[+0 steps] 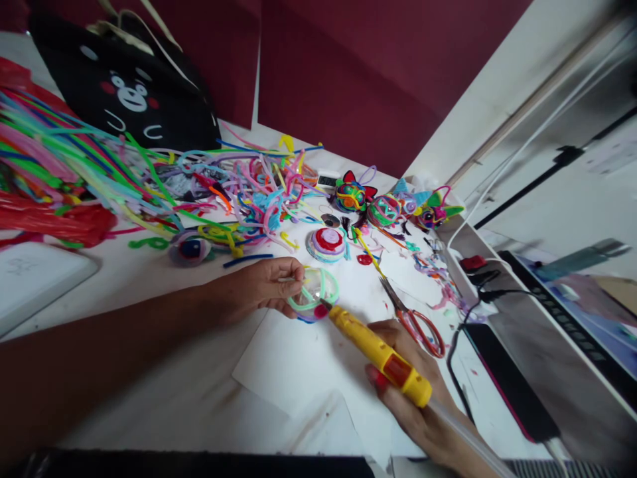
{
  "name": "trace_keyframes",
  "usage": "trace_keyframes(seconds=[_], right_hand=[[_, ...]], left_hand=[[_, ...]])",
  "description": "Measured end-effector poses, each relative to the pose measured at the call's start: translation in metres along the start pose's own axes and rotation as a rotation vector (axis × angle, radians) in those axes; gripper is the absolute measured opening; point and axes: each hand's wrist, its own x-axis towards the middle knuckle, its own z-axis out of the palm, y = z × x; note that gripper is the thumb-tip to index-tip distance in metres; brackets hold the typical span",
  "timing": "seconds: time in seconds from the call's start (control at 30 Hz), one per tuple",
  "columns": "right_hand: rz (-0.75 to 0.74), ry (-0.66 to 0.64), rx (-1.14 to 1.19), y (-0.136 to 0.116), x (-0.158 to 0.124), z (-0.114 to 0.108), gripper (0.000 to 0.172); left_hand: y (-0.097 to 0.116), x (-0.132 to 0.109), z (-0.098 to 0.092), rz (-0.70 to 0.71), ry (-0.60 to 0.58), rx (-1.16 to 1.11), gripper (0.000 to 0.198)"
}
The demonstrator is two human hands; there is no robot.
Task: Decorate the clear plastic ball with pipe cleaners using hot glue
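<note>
Left hand (259, 287) pinches the near rim of a clear dome (312, 295) between thumb and fingertips, pressing it onto the white table (164, 392) just above a loose sheet of paper (298, 362). Right hand (415, 395) is curled tight around a yellow glue pen (381, 355), whose dark tip meets the dome's right edge.

Red-handled scissors (415, 320) lie just beside the right hand, blades pointing up and left, close to the pen's shaft. Beyond the dome sits a coiled disc (327, 242) of red and white rings, and to the left a blue-centred dome (192, 249). A wide tangle of pipe cleaners (89, 176) in many colours spreads across the far left of the table, some strands straying near the left hand. Finished fuzzy figures (385, 206) stand in a row at the far right, with scraps scattered below them. A black bag (132, 93) with a bear face rests against the dark red wall behind. A black cable (460, 332) runs along the table's right edge. Nothing lies between the pen tip and the dome.

The dome is transparent and glossy, ringed by a pale green pipe cleaner, with a spot of pink at its lower edge by the pen tip. The pen is yellow with a red band, and a translucent stick trails from its back end.
</note>
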Motion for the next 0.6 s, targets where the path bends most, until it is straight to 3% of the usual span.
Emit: trace_keyframes(seconds=[0.33, 0.6], right_hand=[[0.05, 0.168, -0.182, 0.022, -0.014, 0.0, 0.023], [0.033, 0.013, -0.421, 0.05, -0.022, 0.004, 0.025]], left_hand=[[-0.002, 0.002, 0.0, 0.003, 0.02, 0.003, 0.034], [-0.003, 0.0, -0.001, -0.012, 0.008, 0.019, 0.027]])
